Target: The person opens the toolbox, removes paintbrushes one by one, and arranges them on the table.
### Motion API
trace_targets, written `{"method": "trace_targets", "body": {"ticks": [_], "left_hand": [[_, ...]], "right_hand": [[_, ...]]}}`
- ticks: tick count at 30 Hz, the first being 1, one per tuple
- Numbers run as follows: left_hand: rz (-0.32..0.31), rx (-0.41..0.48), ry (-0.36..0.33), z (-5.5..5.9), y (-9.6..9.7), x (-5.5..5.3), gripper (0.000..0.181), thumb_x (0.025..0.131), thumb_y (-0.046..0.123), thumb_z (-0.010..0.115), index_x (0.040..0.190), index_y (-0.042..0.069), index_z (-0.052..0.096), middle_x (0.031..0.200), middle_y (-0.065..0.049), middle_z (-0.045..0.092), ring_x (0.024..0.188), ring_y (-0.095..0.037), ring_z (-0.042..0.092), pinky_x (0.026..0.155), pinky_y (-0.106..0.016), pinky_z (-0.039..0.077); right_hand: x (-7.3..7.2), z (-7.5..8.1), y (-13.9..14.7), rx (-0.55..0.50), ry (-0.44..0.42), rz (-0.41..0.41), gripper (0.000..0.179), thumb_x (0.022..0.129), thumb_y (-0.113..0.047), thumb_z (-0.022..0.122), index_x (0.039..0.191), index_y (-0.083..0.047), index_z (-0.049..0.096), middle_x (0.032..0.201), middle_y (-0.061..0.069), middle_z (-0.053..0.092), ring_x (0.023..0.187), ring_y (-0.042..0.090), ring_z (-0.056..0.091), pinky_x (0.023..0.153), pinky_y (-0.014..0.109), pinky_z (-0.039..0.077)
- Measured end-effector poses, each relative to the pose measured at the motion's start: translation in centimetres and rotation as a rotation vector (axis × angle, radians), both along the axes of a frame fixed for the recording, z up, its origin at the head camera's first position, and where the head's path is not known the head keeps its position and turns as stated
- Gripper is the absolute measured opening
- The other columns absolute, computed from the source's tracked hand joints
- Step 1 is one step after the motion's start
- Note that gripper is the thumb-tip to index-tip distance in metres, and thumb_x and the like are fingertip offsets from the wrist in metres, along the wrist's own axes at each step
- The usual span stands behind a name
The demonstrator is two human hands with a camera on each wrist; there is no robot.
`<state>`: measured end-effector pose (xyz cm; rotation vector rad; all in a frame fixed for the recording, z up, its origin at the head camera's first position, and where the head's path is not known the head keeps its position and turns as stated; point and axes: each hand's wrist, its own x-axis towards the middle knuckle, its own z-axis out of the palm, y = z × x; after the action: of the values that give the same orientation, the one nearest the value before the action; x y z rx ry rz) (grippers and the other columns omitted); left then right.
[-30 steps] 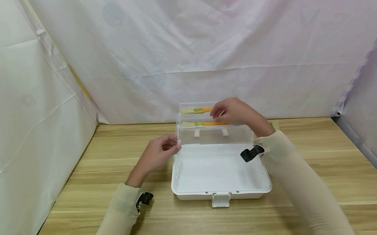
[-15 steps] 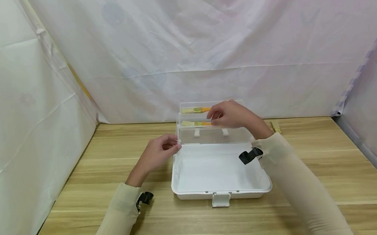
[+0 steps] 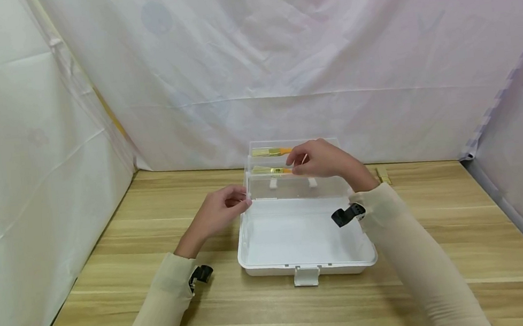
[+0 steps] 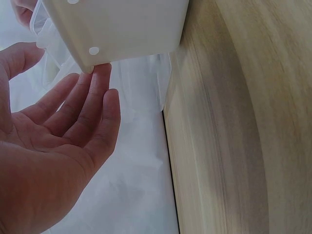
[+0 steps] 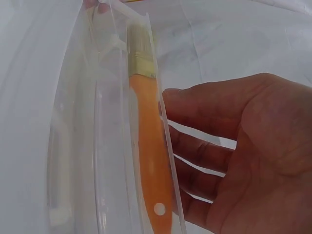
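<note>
A white box (image 3: 304,236) stands unlatched with its clear tiered trays (image 3: 299,185) raised at the back. One paintbrush (image 3: 267,152) with an orange handle lies in the rear tray, and a second paintbrush (image 5: 148,131) in the tray before it. Above that second brush my right hand (image 3: 321,159) reaches in from the right, fingertips right at its handle and thumb tip at the tray wall (image 5: 168,131). My left hand (image 3: 220,210) rests lightly with its fingertips against the box's left rear corner, while its thumb (image 4: 24,58) meets the clear tray.
The box's front latch (image 3: 306,276) hangs down over the wooden table (image 3: 260,319). Pale bristles (image 3: 382,175) lie on the table beyond my right wrist. White cloth (image 3: 277,48) walls in the back and both sides.
My right hand has shifted slightly left along the front brush's handle, covering more of it. That brush has rolled a little, showing markings on its metal band. My left hand stays put.
</note>
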<state>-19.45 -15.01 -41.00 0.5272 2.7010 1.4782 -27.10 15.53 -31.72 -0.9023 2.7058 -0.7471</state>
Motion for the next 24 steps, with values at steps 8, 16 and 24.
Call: {"method": "trace_targets", "body": {"ticks": [8, 16, 24], "left_hand": [[-0.004, 0.002, 0.003, -0.02, -0.08, 0.01, 0.039, 0.107, 0.026, 0.073, 0.135, -0.002, 0.071, 0.115, -0.01, 0.078, 0.11, -0.027, 0.074, 0.101, -0.048, 0.06], [-0.008, 0.009, 0.002, -0.09, -0.06, 0.04, 0.038, 0.107, 0.024, 0.074, 0.135, -0.002, 0.071, 0.115, -0.01, 0.078, 0.11, -0.027, 0.074, 0.1, -0.047, 0.06], [-0.006, 0.004, -0.006, -0.23, -0.08, -0.05, 0.041, 0.108, 0.027, 0.074, 0.137, -0.001, 0.07, 0.117, -0.01, 0.078, 0.111, -0.027, 0.074, 0.101, -0.047, 0.06]], "right_hand": [[-0.06, -0.09, 0.11, -0.007, -0.012, 0.042, 0.022, 0.104, -0.01, 0.075, 0.124, -0.001, 0.078, 0.111, 0.008, 0.077, 0.103, 0.025, 0.072, 0.092, 0.048, 0.06], [0.12, -0.32, 0.03, -0.019, -0.005, -0.002, 0.023, 0.098, -0.009, 0.082, 0.12, -0.002, 0.079, 0.103, 0.006, 0.076, 0.096, 0.024, 0.069, 0.087, 0.044, 0.058], [0.33, -0.19, 0.23, -0.022, 0.018, -0.029, 0.022, 0.099, -0.009, 0.083, 0.12, -0.003, 0.079, 0.1, 0.005, 0.075, 0.091, 0.023, 0.067, 0.085, 0.043, 0.057]]}}
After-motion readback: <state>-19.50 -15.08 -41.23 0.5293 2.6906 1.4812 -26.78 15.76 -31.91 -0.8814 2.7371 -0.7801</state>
